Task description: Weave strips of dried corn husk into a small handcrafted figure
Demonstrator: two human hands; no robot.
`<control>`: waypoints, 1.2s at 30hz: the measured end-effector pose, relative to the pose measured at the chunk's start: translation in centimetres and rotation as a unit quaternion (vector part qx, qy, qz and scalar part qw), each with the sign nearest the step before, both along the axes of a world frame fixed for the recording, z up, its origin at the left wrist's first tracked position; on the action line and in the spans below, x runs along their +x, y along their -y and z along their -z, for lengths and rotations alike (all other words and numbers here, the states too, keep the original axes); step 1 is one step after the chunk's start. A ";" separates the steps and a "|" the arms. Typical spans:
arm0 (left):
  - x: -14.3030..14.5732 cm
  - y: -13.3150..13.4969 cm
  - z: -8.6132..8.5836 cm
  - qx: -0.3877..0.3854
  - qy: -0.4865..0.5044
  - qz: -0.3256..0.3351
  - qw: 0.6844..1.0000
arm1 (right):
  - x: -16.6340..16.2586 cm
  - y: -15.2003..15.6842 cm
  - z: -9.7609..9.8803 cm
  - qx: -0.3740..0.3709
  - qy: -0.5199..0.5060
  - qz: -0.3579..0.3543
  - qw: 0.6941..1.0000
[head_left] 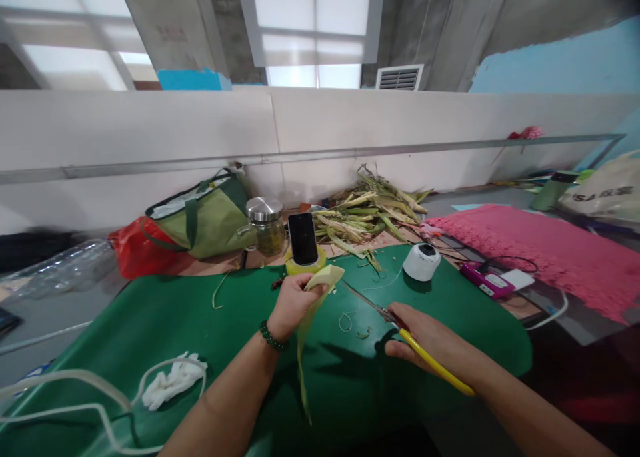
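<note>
My left hand [294, 303], with a green bead bracelet on its wrist, pinches a folded pale green corn husk [326, 277]. A long narrow strip of the husk hangs below the hand toward the table's front. My right hand [417, 333] grips yellow-handled scissors [435, 362], seen nearly edge-on. Their thin metal blades point left, with the tips close to the husk's right edge; whether they touch it I cannot tell. A white thread spool [421, 263] stands behind my right hand, its thread trailing left over the green tabletop [240, 350].
Dried corn husks [373, 210] are heaped at the back. A phone [303, 238] leans upright beside a glass jar [265, 227] and a green bag [210, 217]. Pink cloth [540, 250] and a magenta power strip [487, 280] lie right; white tissue [175, 380] and a pale cable [65, 375] lie left.
</note>
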State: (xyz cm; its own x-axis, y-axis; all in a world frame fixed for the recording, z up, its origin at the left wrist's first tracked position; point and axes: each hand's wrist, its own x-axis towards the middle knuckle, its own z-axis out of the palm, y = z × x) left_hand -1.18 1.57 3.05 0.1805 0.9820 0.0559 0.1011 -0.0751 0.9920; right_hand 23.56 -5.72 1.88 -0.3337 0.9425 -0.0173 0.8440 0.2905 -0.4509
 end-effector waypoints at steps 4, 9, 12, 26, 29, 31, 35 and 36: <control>0.5 0.4 -0.1 -0.008 -0.007 0.022 1.000 | -1.1 -0.4 -0.2 -0.014 0.003 0.005 1.000; 0.4 0.4 0.1 -0.081 0.025 0.077 0.993 | -1.6 -0.8 -0.2 -0.023 -0.001 0.002 1.000; 0.4 0.3 0.2 -0.102 0.047 0.089 0.990 | -1.5 -0.8 -0.1 -0.032 0.000 0.003 0.999; 0.2 0.2 0.2 -0.156 0.059 0.109 0.980 | -1.4 -0.5 0.0 -0.038 -0.007 0.026 0.999; 0.1 0.2 0.1 -0.167 0.065 0.113 0.977 | -1.2 -0.5 0.4 -0.025 0.005 0.017 1.000; 0.0 0.2 0.1 -0.173 0.071 0.123 0.975 | -1.0 -0.4 0.4 -0.002 0.008 -0.001 1.000; -0.1 0.3 0.1 -0.178 0.076 0.148 0.970 | -0.9 -0.2 0.0 0.028 0.018 -0.022 0.999; -0.2 0.3 0.2 -0.176 0.074 0.155 0.969 | -0.9 -0.1 0.0 0.028 0.020 -0.025 0.999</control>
State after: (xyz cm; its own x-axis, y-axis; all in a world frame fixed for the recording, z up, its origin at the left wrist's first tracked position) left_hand -1.35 1.29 2.88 0.4853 0.8447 -0.2258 -0.0167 0.2671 0.9635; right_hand 22.63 -5.59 1.91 -0.3809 0.9244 0.0213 0.8446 0.3572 -0.3988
